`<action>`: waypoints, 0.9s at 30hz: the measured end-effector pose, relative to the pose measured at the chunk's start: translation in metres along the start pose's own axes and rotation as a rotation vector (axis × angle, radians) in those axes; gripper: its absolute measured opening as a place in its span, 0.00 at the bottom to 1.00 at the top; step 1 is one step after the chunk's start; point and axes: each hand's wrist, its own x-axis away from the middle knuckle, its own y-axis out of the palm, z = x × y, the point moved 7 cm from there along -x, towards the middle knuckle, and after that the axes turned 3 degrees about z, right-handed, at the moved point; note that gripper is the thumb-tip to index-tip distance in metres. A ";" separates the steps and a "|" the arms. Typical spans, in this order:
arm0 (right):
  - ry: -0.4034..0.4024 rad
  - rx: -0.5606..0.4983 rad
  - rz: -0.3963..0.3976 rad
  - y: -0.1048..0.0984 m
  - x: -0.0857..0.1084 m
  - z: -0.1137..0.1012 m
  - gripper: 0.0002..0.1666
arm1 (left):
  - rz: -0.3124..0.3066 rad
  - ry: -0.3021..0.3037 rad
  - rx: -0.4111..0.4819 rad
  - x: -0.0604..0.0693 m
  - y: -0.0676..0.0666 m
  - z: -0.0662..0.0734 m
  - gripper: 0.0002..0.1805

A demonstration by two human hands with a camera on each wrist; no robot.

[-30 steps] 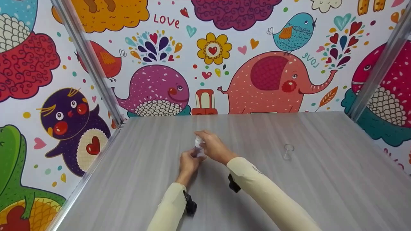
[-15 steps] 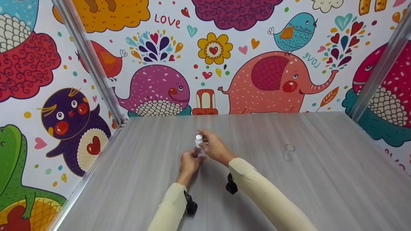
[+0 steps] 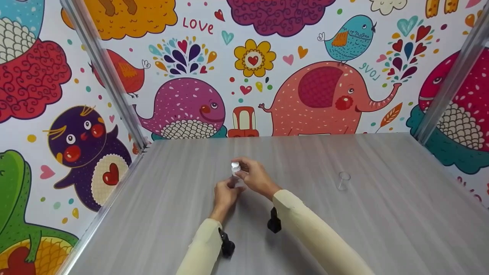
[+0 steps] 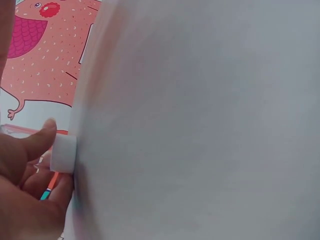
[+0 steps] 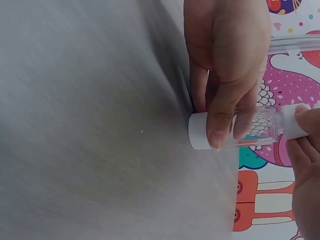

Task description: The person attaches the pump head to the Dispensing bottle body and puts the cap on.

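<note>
A slim clear bottle [image 5: 260,132] with a white base [image 5: 199,131] and a white top [image 3: 235,166] stands upright on the table near the middle of the head view. My left hand [image 3: 224,195] grips it low down, thumb and fingers around the base and lower body. My right hand [image 3: 256,176] pinches the white upper part between thumb and fingers. In the left wrist view the white base [image 4: 64,153] touches the table beside my left fingers. Much of the bottle's body is hidden by the hands in the head view.
A small clear cylinder [image 3: 343,181], like a cup or cover, stands on the table to the right. The grey wood-grain table [image 3: 382,229] meets a cartoon-printed wall [image 3: 248,126] at the back. Metal posts [image 3: 109,76] rise at the back corners.
The right hand's fingers have shifted around the white top, which was mostly covered a second ago and now shows above them. The left hand has stayed in place on the bottle.
</note>
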 end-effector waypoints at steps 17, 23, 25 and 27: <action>0.030 -0.028 0.133 0.000 0.000 0.007 0.23 | 0.020 -0.008 -0.009 -0.001 -0.001 -0.001 0.12; 0.052 -0.027 0.170 0.002 0.000 0.012 0.23 | 0.010 -0.014 -0.023 -0.001 -0.001 -0.002 0.13; 0.070 -0.034 0.175 0.002 0.001 0.015 0.23 | 0.008 -0.012 -0.031 0.000 -0.001 -0.003 0.14; 0.093 -0.040 0.164 0.003 0.002 0.017 0.25 | 0.014 0.003 -0.047 0.000 0.000 -0.002 0.12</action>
